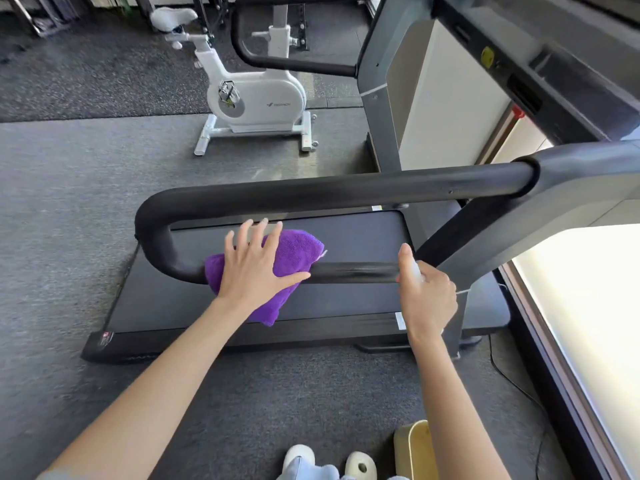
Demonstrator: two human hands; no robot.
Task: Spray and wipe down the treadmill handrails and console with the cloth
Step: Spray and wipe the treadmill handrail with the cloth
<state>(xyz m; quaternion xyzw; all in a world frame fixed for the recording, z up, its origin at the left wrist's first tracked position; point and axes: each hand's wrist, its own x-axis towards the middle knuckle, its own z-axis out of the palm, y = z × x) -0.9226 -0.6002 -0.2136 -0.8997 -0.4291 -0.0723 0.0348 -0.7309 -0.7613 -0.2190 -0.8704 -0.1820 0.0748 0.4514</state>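
1. Far left: grey carpeted floor [69, 209]; beyond it a darker speckled mat with a white exercise bike [256, 95] standing on it, well apart from me.
2. Treadmill deck [311, 299] lies across the view in front of my feet, black belt surface, rear end pointing left.
3. Near handrail [346, 190], black foam-covered, runs left from the grey upright, bends in a U at the left end and returns as a lower bar toward the right.
4. My left hand [258, 268] lies flat on the purple cloth [298, 251], fingers spread apart, palm pressing it onto the lower bar just right of the bend. The cloth drapes over the bar, one corner hanging below my wrist.
5. A bare stretch of the lower bar, with a wet-looking sheen, shows between my hands.
6. My right hand [427, 296] is closed around a pale spray bottle [415, 270], index finger raised at its top. The bottle is mostly hidden by the hand and blurred, held just beside the lower bar.
7. Right: console [554, 74] overhead, dark, with a yellow mark on its edge; bright window low at the far right.
8. Bottom edge: my pale shoes [299, 457], and a yellowish container [415, 448] beside them on the floor.
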